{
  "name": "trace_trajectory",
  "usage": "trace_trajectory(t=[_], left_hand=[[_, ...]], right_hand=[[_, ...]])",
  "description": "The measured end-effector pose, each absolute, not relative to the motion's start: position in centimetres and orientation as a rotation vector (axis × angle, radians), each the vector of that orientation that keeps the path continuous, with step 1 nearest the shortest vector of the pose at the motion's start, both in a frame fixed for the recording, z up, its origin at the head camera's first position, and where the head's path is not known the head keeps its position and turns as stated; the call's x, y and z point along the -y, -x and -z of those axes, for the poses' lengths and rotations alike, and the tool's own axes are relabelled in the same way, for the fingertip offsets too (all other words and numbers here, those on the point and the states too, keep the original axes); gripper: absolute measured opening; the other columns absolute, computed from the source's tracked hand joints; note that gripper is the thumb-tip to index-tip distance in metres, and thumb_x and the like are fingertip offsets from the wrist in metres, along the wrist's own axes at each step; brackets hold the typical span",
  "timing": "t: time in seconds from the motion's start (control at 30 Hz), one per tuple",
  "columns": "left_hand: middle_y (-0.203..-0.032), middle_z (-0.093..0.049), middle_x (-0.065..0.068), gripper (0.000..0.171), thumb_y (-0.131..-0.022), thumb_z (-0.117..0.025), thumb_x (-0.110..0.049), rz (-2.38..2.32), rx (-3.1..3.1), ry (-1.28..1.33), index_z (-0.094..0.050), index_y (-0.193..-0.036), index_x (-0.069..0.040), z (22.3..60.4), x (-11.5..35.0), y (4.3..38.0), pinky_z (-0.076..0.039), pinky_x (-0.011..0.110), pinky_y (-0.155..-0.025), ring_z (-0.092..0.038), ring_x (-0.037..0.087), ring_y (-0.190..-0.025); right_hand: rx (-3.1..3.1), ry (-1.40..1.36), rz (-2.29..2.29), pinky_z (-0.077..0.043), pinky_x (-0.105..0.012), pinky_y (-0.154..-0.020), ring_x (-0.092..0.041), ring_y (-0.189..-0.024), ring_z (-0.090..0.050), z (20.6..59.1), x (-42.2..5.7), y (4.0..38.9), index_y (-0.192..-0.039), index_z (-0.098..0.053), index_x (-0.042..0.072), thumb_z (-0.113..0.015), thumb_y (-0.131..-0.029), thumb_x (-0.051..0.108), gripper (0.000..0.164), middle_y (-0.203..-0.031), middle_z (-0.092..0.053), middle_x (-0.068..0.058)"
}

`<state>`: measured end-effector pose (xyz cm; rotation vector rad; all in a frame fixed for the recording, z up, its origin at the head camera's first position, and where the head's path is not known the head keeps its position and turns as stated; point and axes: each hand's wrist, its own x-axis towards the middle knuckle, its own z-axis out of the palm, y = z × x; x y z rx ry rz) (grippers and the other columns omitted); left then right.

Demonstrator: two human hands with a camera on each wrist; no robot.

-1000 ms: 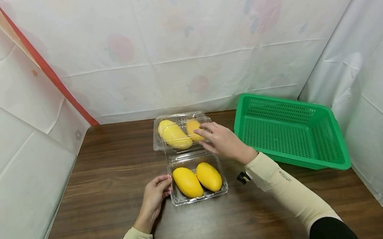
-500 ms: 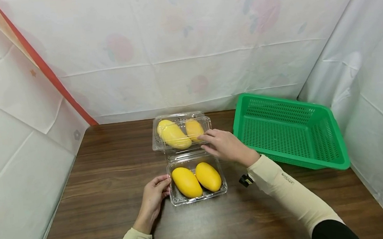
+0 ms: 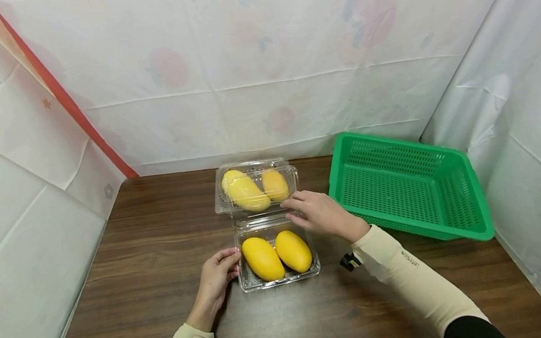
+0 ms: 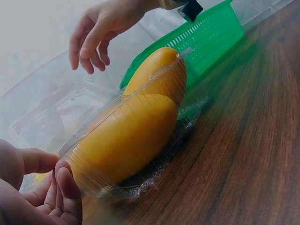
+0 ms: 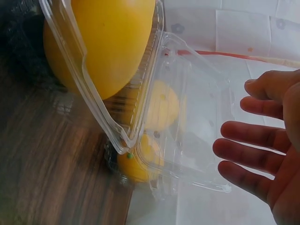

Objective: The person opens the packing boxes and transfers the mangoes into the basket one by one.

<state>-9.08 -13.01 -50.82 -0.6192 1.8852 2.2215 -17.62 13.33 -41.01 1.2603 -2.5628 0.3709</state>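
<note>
My left hand (image 3: 216,278) pinches the left rim of a clear plastic clamshell container (image 3: 280,283) between thumb and fingers, as the left wrist view shows close up. Two yellow mangoes, a left one (image 3: 263,259) and a right one (image 3: 294,251), lie side by side in its base. Its hinged lid (image 5: 201,140) stands raised at the far side. Beside the lid's right part, my right hand (image 3: 320,213) hovers with fingers loosely extended and nothing in them. More yellow mangoes (image 3: 248,191) show through the lid, in another clear container (image 3: 221,200) behind.
A green perforated plastic basket (image 3: 412,221) stands at the right, near the back of the brown wooden table (image 3: 163,264). White patterned sheeting (image 3: 263,83) hangs behind the table and at both sides.
My right hand has drawn back toward me from beside the upper part of the lid to its lower part. My left hand and the mangoes have stayed nearly still.
</note>
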Motion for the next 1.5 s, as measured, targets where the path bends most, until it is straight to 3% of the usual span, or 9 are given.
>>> trace_trajectory(t=[0.43,0.8,1.27,1.5], left_hand=[[-0.076,-0.062,-0.006,0.028,-0.093,-0.062,-0.006,-2.204,-1.897,0.602,-0.058,-0.116,0.009,50.8,13.4,9.1,-0.049,0.016,-0.056,-0.054,0.006,-0.060],[-0.077,-0.062,-0.006,0.028,-0.094,-0.062,-0.006,-2.203,-1.892,0.604,-0.058,-0.117,0.008,51.1,13.3,9.0,-0.049,0.016,-0.057,-0.055,0.006,-0.061],[-0.076,-0.060,-0.005,0.029,-0.094,-0.062,-0.007,-2.195,-1.891,0.613,-0.057,-0.117,0.009,51.0,13.3,8.8,-0.049,0.016,-0.057,-0.055,0.006,-0.060],[-0.078,-0.062,-0.005,0.029,-0.094,-0.062,-0.007,-2.198,-1.885,0.603,-0.057,-0.118,0.008,50.8,13.3,9.0,-0.049,0.017,-0.057,-0.056,0.006,-0.061]], right_hand=[[2.693,-1.318,-0.320,-0.051,-0.023,-0.064,-0.010,-0.077,-0.059,42.1,-13.1,16.3,-0.113,-0.070,0.014,-0.067,-0.092,0.030,0.026,-0.096,-0.066,0.001],[2.832,-1.415,-0.290,-0.053,-0.030,-0.077,-0.013,-0.087,-0.057,42.6,-12.6,15.2,-0.125,-0.064,0.012,-0.062,-0.095,0.037,0.039,-0.106,-0.064,-0.002],[3.035,-1.375,-0.297,-0.055,-0.036,-0.086,-0.021,-0.096,-0.061,43.4,-11.7,13.8,-0.129,-0.059,0.013,-0.067,-0.090,0.044,0.050,-0.123,-0.058,-0.010],[3.088,-1.329,-0.240,-0.053,-0.039,-0.090,-0.022,-0.098,-0.060,43.4,-11.2,13.6,-0.130,-0.057,0.011,-0.068,-0.088,0.045,0.055,-0.123,-0.058,-0.011]])
